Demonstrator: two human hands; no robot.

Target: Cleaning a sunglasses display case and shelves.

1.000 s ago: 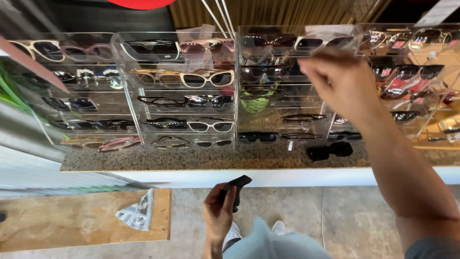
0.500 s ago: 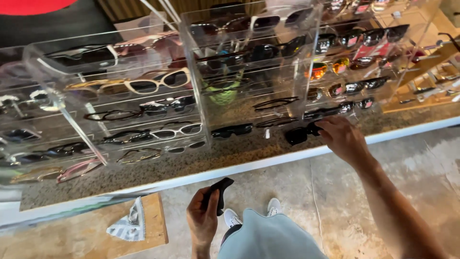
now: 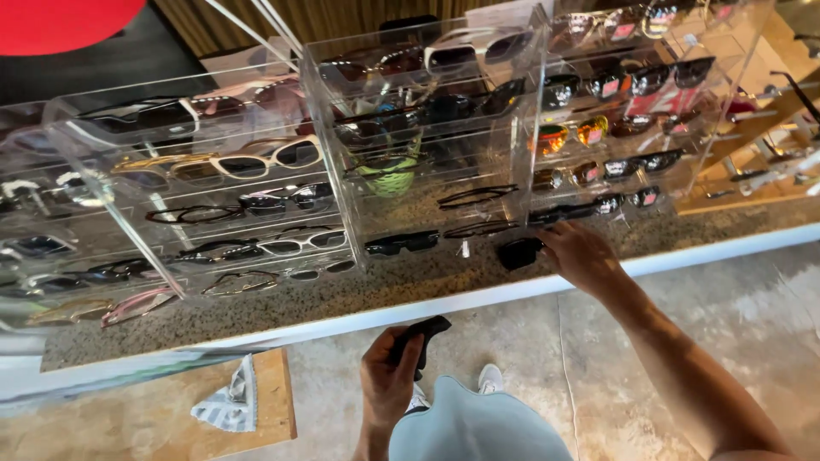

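Standing beside this person, I'd judge the handling of the black sunglasses (image 3: pixel 519 252) as about half done: the pair lies on the speckled desk (image 3: pixel 359 294), just in front of the clear display racks (image 3: pixel 427 145), and is not yet lifted or slotted into any tier. The racks themselves look well stocked, with a few bare spots in the middle one. The right hand (image 3: pixel 585 254) reaches in from five o'clock, fingers loosely curled and half open, its fingertips touching the right end of the pair; I can't tell whether it truly grips it. The left hand (image 3: pixel 389 376) hangs low at six o'clock, below the desk edge, closed around a dark cloth or pouch (image 3: pixel 420 335). A striped rag (image 3: pixel 229 403) lies on a wooden board at eight o'clock
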